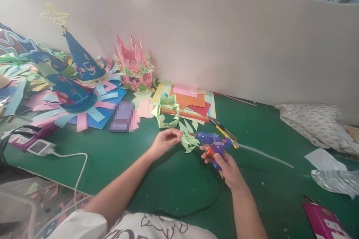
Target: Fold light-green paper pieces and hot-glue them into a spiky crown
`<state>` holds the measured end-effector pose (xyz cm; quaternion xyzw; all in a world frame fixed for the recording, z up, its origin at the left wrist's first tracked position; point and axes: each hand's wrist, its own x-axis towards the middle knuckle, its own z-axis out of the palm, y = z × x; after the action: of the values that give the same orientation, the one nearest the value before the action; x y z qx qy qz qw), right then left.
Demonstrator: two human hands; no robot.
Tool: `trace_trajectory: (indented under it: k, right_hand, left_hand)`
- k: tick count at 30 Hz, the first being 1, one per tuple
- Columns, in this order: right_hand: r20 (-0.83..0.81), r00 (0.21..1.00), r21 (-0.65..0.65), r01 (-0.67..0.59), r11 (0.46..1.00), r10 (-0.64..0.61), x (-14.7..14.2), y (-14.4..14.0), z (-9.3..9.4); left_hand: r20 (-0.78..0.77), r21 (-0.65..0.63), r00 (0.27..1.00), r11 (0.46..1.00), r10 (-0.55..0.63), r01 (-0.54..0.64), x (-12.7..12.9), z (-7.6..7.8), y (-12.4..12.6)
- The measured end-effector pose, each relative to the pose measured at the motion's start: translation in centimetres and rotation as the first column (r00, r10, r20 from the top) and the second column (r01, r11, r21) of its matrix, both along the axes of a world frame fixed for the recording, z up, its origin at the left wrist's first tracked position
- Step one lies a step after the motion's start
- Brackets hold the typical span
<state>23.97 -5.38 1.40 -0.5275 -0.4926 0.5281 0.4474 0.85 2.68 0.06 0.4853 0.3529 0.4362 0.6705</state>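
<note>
My right hand (224, 162) is wrapped round the handle of a blue hot glue gun (213, 140), whose nozzle points left. A long clear glue stick (262, 153) sticks out of its back. At the nozzle tip, my left hand (166, 142) pinches a small green paper piece, mostly hidden by the fingers. Several pointed green paper leaves (188, 145) lie on the table just beneath. Behind my left hand stands a ring of folded light green paper (160, 117). A yellow and black utility knife (224, 132) lies beyond the glue gun.
Stacked coloured paper (190, 100) lies by the partition (224, 48). A pink paper crown (133, 63) and blue cone hats (84, 59) stand left, near a blurred phone (122, 116). A charger with a white cable (42, 147), a patterned cloth (311, 123) and clear plastic (335, 182) lie around.
</note>
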Motion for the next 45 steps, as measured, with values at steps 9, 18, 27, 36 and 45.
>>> trace_trajectory:
  k: [9,18,27,36,45]
  right_hand:
    - [0.210,0.977,-0.027,-0.024,0.999,0.029,0.8,-0.3,-0.3]
    - [0.373,0.928,0.019,-0.006,1.000,-0.001,0.9,-0.2,-0.2]
    - [0.428,0.903,0.012,-0.048,0.999,0.038,0.6,-0.1,0.2]
    - [0.403,0.914,0.029,-0.050,0.998,0.034,0.5,0.0,0.1]
    - [0.427,0.902,0.018,-0.072,0.997,0.057,0.8,0.0,-0.1]
  left_hand:
    - [0.005,-0.099,0.996,0.991,0.089,-0.088,-0.1,0.1,0.0]
    - [-0.031,-0.051,0.991,0.990,0.131,-0.133,0.0,0.2,0.1]
    - [-0.049,-0.059,0.992,0.991,0.120,-0.123,0.0,0.2,0.1]
    - [-0.033,-0.074,0.992,0.990,0.120,-0.122,0.0,-0.1,0.2]
    - [-0.028,-0.108,0.992,0.986,0.125,-0.128,0.0,-0.1,0.2]
